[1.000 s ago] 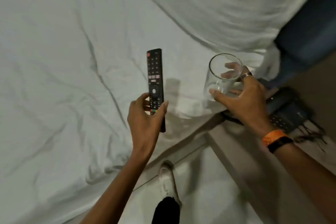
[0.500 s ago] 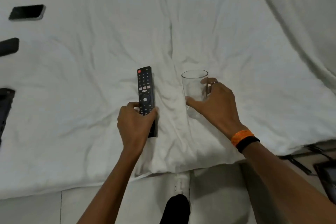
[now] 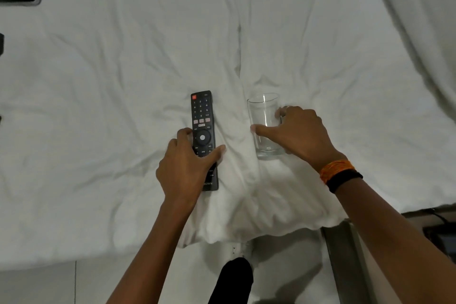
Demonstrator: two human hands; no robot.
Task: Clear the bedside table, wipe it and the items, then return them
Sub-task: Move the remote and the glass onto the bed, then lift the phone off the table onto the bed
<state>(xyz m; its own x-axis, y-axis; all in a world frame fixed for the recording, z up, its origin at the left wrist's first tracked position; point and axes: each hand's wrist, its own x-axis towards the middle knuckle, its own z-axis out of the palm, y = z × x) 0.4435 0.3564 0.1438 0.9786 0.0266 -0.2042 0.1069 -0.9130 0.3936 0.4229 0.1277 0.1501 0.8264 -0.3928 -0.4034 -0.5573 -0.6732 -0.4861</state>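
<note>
**Remote and glass set down on the bed**

Since a second ago, both items have come from the air by the bedside down onto the white bedsheet (image 3: 123, 106). The black remote (image 3: 202, 118) lies flat, buttons up, just left of the clear, empty, upright glass (image 3: 265, 126). The left hand (image 3: 187, 168) clasps the remote's lower half; the right hand (image 3: 296, 133) wraps the glass's side, thumb in front.

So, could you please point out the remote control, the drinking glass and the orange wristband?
remote control (image 3: 201, 111), head view, on its number keys.
drinking glass (image 3: 264, 111), head view, on its clear upper wall.
orange wristband (image 3: 336, 168), head view, on the band's top.
</note>
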